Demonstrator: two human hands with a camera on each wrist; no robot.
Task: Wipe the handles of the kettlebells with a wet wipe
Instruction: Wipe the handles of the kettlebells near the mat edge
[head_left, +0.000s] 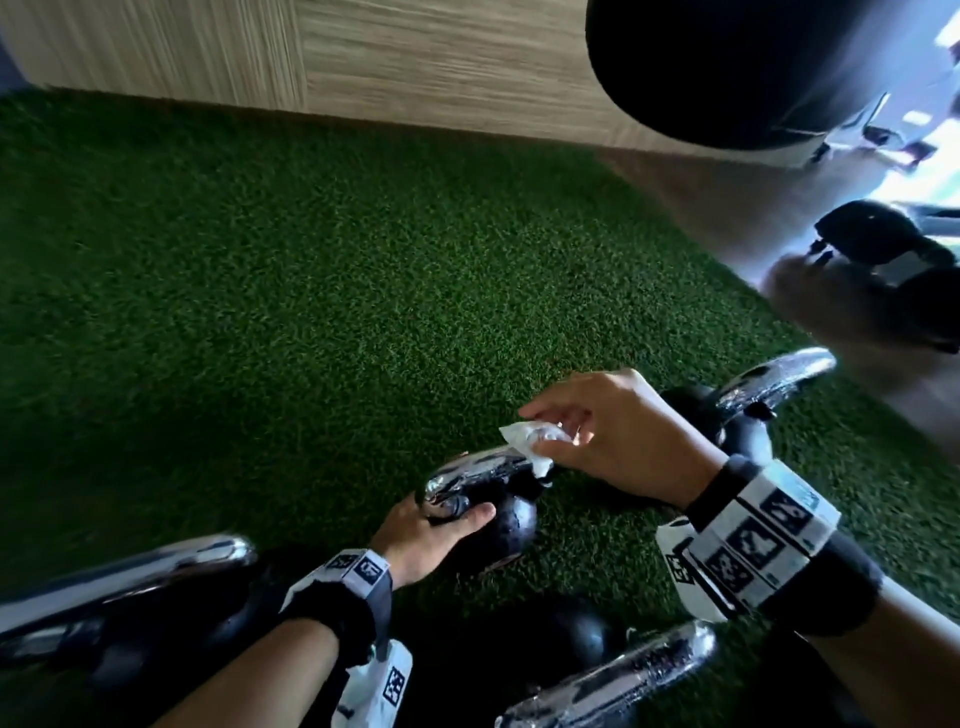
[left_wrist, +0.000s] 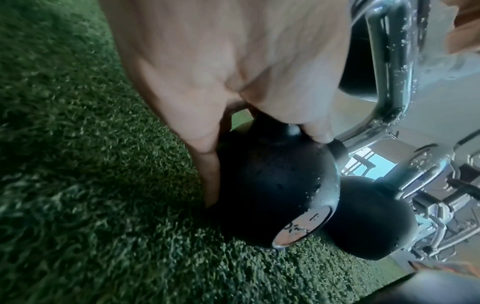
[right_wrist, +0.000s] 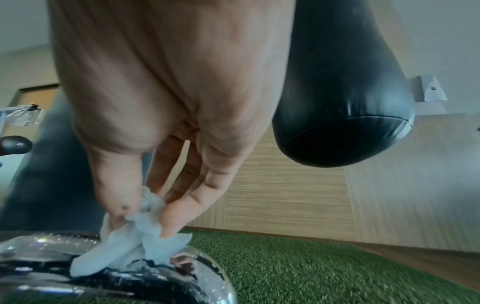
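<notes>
Glossy chrome handle (head_left: 475, 464), matt black kettlebell (head_left: 511, 525), rough green turf (head_left: 311, 291).

Gym interior: artificial turf (head_left: 311, 286), chrome-handled kettlebells (head_left: 498, 519), hanging punching bag (head_left: 727, 67) upper right, dumbbells (head_left: 893, 270) at right edge.

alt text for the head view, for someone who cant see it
A right hand pinches a white wet wipe against the chrome handle of a black kettlebell on green turf, while the left hand steadies it. Other kettlebells stand nearby.
</notes>
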